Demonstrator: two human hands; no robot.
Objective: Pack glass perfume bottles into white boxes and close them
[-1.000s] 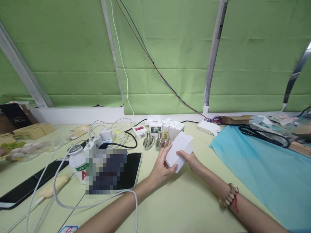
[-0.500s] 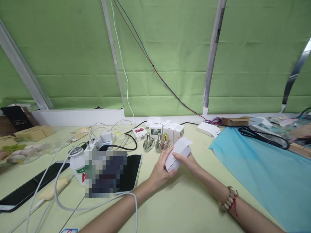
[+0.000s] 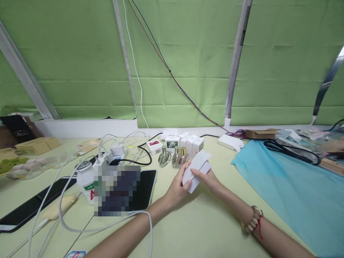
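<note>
A small white cardboard box (image 3: 198, 167) is held tilted above the table, one end flap sticking out at its upper right. My left hand (image 3: 179, 187) is closed around its left side and lower end. From the right, my right hand (image 3: 208, 179) grips it with the thumb lying across the front face. Just behind the hands stand a glass perfume bottle (image 3: 164, 157) with a silver cap and a gold-capped bottle (image 3: 183, 157), with another bottle between them. Several small white boxes (image 3: 191, 144) stand behind the bottles. The inside of the held box is hidden.
A tablet (image 3: 146, 190), a white jar (image 3: 85, 181) and a power strip with tangled white cables (image 3: 64, 222) lie to the left; one cable crosses my left forearm. A blue sheet (image 3: 285, 193) covers the right side. An opened white box (image 3: 230, 142) lies at the back.
The box has turned slightly in my hands, and its faces look flatter and narrower. My left thumb has shifted up onto its lower face. The bottles have not moved.
</note>
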